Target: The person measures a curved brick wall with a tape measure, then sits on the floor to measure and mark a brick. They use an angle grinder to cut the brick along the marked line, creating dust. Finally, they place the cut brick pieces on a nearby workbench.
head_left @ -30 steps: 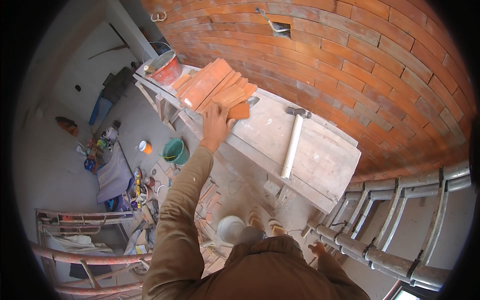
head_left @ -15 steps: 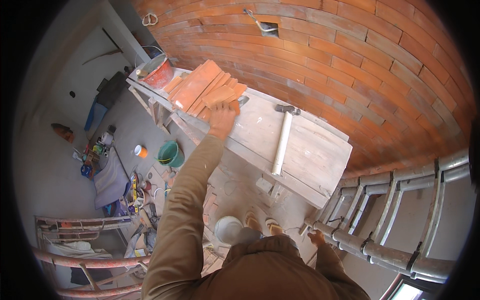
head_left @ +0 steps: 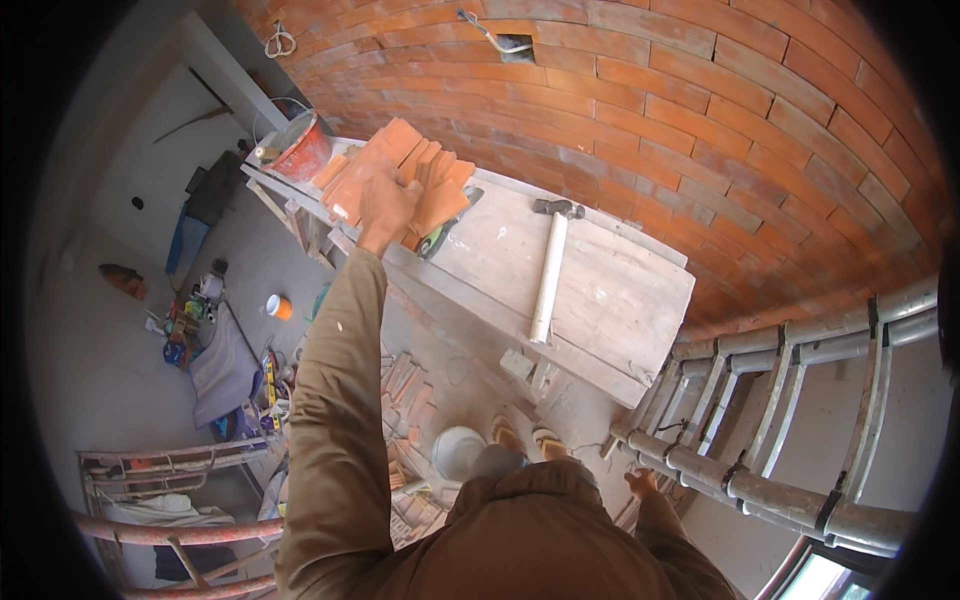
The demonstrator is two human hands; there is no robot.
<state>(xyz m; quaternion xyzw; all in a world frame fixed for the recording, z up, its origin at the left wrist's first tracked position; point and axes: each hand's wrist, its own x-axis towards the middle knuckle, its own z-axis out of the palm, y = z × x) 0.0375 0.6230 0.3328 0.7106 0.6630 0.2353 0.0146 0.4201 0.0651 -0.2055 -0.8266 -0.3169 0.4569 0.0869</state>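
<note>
My left hand (head_left: 388,208) is at a pile of thin orange brick tiles (head_left: 440,205) on a whitish plank bench (head_left: 600,300). Its fingers are bent over tiles in the pile and seem closed on one; their tips are partly hidden. Beside the pile's right edge lies a green-and-black tool with a metal blade (head_left: 432,242), partly covered by tiles. A hammer with a white handle (head_left: 549,275) rests farther right on the bench. Low on the right, my right hand (head_left: 643,484) hangs by a metal ladder (head_left: 750,485), fingers loosely apart, holding nothing I can see.
A red bucket (head_left: 300,150) stands on the bench's far left end. The brick wall (head_left: 640,110) has a box opening with a loose cable (head_left: 495,38). A pale bucket (head_left: 458,453) stands near my feet. Broken tiles (head_left: 405,395) litter the floor; red scaffold tubing (head_left: 180,532) is lower left.
My left hand has moved left from the pile's right end onto its middle. Tiles at that end have shifted, showing more of the green-and-black tool. The view has shifted slightly.
</note>
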